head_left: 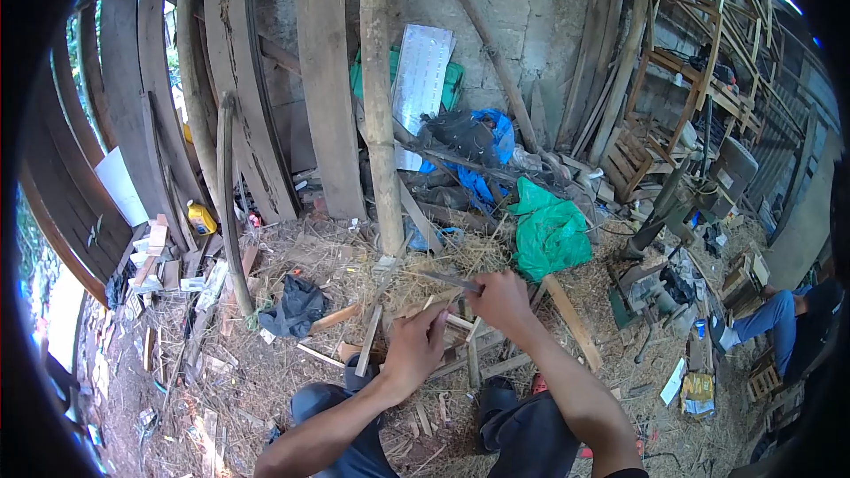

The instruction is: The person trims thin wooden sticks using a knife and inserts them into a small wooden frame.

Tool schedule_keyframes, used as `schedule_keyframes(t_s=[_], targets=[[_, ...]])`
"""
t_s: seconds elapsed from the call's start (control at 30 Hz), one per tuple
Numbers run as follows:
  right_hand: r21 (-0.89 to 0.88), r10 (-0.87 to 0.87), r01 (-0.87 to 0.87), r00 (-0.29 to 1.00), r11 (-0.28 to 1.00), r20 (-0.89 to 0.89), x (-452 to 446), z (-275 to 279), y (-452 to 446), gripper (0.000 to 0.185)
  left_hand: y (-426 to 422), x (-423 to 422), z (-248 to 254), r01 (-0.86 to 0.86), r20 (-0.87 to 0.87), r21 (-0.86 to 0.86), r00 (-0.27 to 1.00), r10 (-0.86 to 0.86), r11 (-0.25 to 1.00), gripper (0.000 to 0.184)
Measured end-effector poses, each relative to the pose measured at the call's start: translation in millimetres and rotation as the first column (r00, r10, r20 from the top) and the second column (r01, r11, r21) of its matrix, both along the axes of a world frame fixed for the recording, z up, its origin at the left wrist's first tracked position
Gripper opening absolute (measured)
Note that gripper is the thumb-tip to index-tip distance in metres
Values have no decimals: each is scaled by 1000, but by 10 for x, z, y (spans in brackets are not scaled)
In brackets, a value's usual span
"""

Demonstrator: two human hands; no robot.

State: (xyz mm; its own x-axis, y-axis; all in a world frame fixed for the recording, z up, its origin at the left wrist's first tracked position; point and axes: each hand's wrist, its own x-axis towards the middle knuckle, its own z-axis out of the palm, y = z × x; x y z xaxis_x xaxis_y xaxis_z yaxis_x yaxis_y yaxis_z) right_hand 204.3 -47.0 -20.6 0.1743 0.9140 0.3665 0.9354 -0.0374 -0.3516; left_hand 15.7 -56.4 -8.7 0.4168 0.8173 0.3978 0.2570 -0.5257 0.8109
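My right hand [505,303] is closed round the handle end of a knife [450,281], its blade pointing left. Just below and left of it, my left hand [414,347] is closed, thumb up, with a thin strip of wood [459,322] at its fingertips; how it is gripped is partly hidden. Beneath both hands, several wooden sticks [473,363] lie across each other between my legs. A wider plank [572,322] lies on the straw to the right of my right forearm.
A bamboo post [378,106] stands straight ahead. Around it are a green plastic bag [547,232], a black bag [297,308] and a yellow bottle [202,218]. Wooden chair frames [677,80] are stacked at the right. Another person's leg [768,323] shows at the right edge.
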Motion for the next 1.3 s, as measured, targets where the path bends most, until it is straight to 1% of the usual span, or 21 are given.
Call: schedule_keyframes(t_s=[0.07,0.1,0.13,0.2,0.23,0.3,0.33,0.4,0.43,0.5,0.53,0.6,0.63,0.7,0.73,0.8,0.93,1.03,1.1,1.23,1.3], targets=[[-30,9,-11,997,999,-76,85,45,40,12,16,10,-65,-2,-3,29,1000,2,1000,18],[-77,-38,32,996,997,-75,97,51,58,12,25,9,-83,-3,7,61,1000,3,998,18],[-77,-40,34,996,996,-80,119,20,72,12,29,-2,-82,-1,2,62,1000,1,998,18],[3,-99,99,995,995,-28,212,-88,129,16,32,-22,-48,18,-33,7,999,-18,1000,18],[3,-104,104,994,995,-29,316,-126,145,16,4,-29,-46,23,-35,7,999,-23,1000,18],[113,-260,252,963,961,66,481,-97,150,18,-66,-51,-31,58,-52,-43,997,-60,997,18],[114,-264,256,962,960,63,441,-90,128,18,-62,-51,8,62,-55,-42,996,-65,997,18],[-104,-277,262,947,959,-162,281,-36,74,22,-42,-30,94,29,-170,-142,984,-53,989,16],[-106,-273,258,949,960,-161,200,7,50,22,-45,-27,56,25,-169,-144,984,-49,989,16],[-145,-66,50,992,988,-110,92,61,22,24,-34,-12,-55,9,-47,-9,999,-10,1000,17],[-145,-65,48,991,988,-116,137,-4,60,24,-35,-9,-79,8,-53,-8,999,-8,1000,17],[-25,-178,177,979,984,-102,256,-98,121,24,-55,-17,-104,-9,-68,79,998,15,997,17],[-23,-180,179,978,984,-108,283,-67,104,24,-60,-30,-105,-6,-73,82,997,12,997,17],[-126,-280,269,956,955,-85,348,54,60,24,-60,-31,-98,19,-90,80,996,-12,997,17],[-125,-283,272,955,954,-85,406,13,85,24,-63,-33,-92,22,-90,80,996,-15,997,17],[-150,-283,271,957,951,-68,521,-106,155,21,-80,-30,-89,37,-70,5,997,-36,999,17],[-127,-284,280,959,952,-20,589,-165,157,25,-53,9,-133,51,-77,18,996,-50,999,16],[-56,-299,298,954,953,-7,609,-149,171,24,-31,11,-91,48,-45,90,998,-44,995,17],[-139,-302,302,953,943,24,639,-162,194,23,-41,2,-12,52,-133,10,990,-50,999,19],[-92,-291,294,956,951,49,701,-245,272,24,-13,-16,-39,35,-100,25,994,-32,999,15],[-120,-464,458,886,881,-23,793,-328,300,25,-33,-45,-55,-10,-130,7,992,10,1000,15]])
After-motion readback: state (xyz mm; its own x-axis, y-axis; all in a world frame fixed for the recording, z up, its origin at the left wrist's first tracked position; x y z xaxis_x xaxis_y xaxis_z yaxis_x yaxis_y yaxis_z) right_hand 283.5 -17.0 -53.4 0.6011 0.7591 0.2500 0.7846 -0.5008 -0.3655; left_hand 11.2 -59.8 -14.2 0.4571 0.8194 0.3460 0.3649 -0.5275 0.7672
